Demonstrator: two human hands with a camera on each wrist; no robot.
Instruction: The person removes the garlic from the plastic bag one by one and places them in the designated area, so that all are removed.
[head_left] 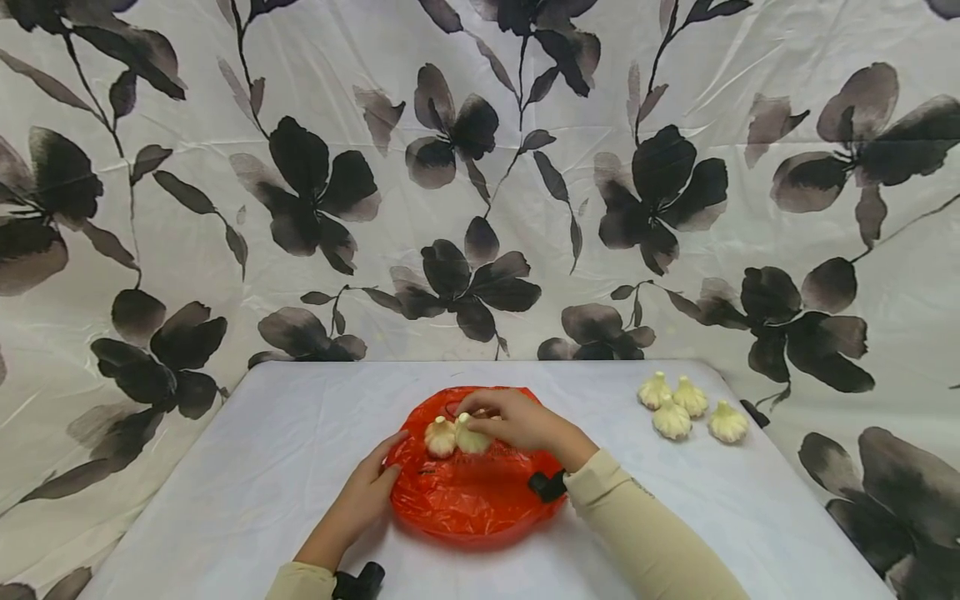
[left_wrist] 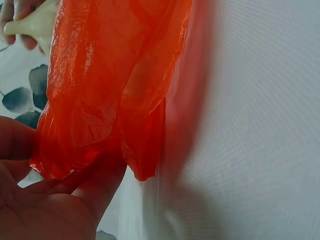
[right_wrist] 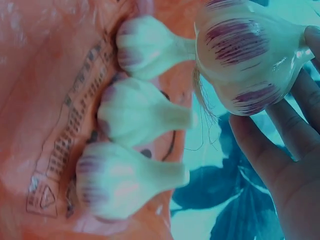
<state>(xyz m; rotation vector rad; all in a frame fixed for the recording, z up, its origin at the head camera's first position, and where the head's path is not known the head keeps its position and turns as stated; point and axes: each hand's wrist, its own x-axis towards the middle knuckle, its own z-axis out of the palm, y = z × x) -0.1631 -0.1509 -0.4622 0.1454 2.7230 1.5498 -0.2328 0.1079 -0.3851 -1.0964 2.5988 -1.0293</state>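
Observation:
A red plastic bag (head_left: pixel 480 504) lies spread on the white table. My left hand (head_left: pixel 369 482) grips its left edge; in the left wrist view thumb and fingers (left_wrist: pixel 100 187) close around the crumpled red film. With my right hand (head_left: pixel 517 419) I hold a garlic bulb (right_wrist: pixel 245 55) by its stem end, above the bag. In the right wrist view it shows purple streaks and thin roots. Three more garlic bulbs rest in a row on the bag: one near the top (right_wrist: pixel 145 47), one in the middle (right_wrist: pixel 132 112) and one lowest (right_wrist: pixel 122 180). The head view shows the leftmost bulb (head_left: pixel 440 437).
Several garlic bulbs (head_left: pixel 671 418) sit in a group at the back right of the white table (head_left: pixel 247 467). Behind the table hangs a white cloth (head_left: pixel 555 250) with dark flowers. Dark printing shows on the bag.

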